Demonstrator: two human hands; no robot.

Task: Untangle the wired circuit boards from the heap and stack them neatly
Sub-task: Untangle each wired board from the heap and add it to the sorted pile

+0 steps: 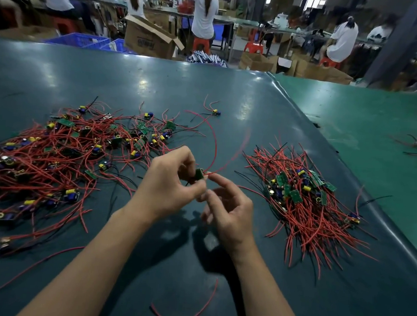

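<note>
Both hands are up over the middle of the table (206, 90), right in front of the worker. The left hand (169, 187) is curled in tight, thumb and fingers pinched on a small green board (199, 174), held clear of the surface. The right hand (229, 207) sits just beside it, loosely half-closed, forefinger and thumb nipping the red wire (215, 143) right where it leaves the board. That wire loops up and away in a long arc towards the far side.

Off to the left sprawls the heap (58, 154), a wide, loose tangle of red and black leads with green boards and yellow and blue parts scattered through it. To the right lies the stack (304, 201): boards bunched together on edge near its middle, their wires fanning out mostly one way, towards the worker. One stray board (216, 112) sits alone further back, and a loose red wire (190, 309) curls on the near edge.
</note>
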